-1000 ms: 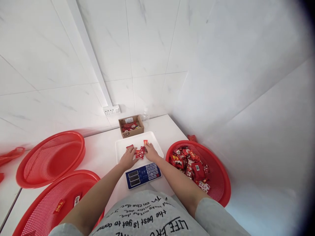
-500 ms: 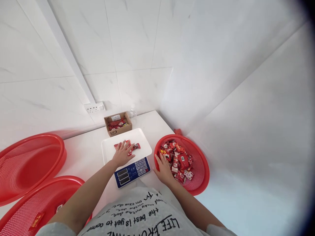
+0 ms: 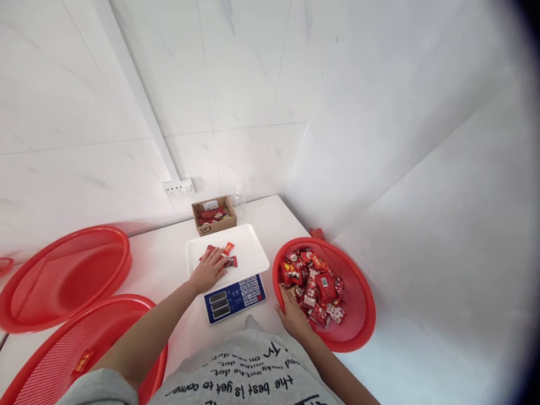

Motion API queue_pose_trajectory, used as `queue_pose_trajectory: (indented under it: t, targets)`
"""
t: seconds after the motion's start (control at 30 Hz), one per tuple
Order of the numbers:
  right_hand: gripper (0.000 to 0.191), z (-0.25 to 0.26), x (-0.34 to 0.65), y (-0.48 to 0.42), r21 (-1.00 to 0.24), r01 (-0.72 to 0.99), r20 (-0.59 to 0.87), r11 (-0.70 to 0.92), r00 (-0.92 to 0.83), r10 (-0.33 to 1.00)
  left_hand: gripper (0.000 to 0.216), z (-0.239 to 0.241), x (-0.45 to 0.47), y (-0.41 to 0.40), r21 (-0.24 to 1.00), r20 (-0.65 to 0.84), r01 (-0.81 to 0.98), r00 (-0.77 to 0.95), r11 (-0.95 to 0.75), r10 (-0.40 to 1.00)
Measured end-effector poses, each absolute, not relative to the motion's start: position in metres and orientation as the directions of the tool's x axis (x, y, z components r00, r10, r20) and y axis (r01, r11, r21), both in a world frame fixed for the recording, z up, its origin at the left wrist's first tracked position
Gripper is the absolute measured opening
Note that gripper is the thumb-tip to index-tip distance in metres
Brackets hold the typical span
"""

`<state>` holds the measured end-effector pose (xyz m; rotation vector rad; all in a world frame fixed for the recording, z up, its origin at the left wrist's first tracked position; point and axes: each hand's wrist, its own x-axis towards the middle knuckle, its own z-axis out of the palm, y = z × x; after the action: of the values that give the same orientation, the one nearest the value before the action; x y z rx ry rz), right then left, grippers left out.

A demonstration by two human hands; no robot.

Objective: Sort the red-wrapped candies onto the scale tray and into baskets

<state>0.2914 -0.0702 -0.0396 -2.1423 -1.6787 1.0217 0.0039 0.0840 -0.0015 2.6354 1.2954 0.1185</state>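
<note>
Head view, itemised. Left hand [image 3: 207, 270]: fingers spread flat, palm down on a few red packets [image 3: 224, 254] lying on the white scale tray [image 3: 253, 250]. Right hand [image 3: 291, 314]: loosely open, fingers resting at the near rim of the red basket [image 3: 358, 315], touching the heap of red wrapped sweets [image 3: 314, 281] inside; whether it grips one cannot be told. Scale keypad [image 3: 235, 297]: blue, digits too small to read. Cardboard box [image 3: 214, 215]: printed "SF". Shirt [image 3: 248, 377]: "the best is yet to come".
</note>
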Motion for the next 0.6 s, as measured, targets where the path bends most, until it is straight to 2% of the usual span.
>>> queue_pose_trajectory:
  t: [0.13, 0.27, 0.43, 0.6]
  targets:
    - [0.066, -0.045, 0.293, -0.071, -0.593, 0.747, -0.364, -0.301, 0.085, 0.927, 0.054, -0.001, -0.029, 0.05, 0.235, 0.029, 0.92, 0.316, -0.313, 0.948]
    - [0.068, -0.049, 0.294, -0.07, -0.6, 0.737, -0.376, -0.311, 0.083, 0.923, 0.066, -0.011, -0.069, 0.001, 0.18, -0.014, 0.983, 0.042, -0.038, 0.999]
    - [0.068, -0.052, 0.295, -0.069, -0.574, 0.748, -0.418, -0.334, 0.083, 0.905, 0.065, -0.025, -0.105, -0.062, 0.089, -0.092, 0.993, -0.069, 0.078, 0.993]
    - [0.068, -0.056, 0.297, -0.07, -0.571, 0.752, -0.428, -0.33, 0.07, 0.901, 0.072, -0.032, -0.138, -0.114, 0.175, -0.057, 0.982, -0.063, 0.072, 0.996]
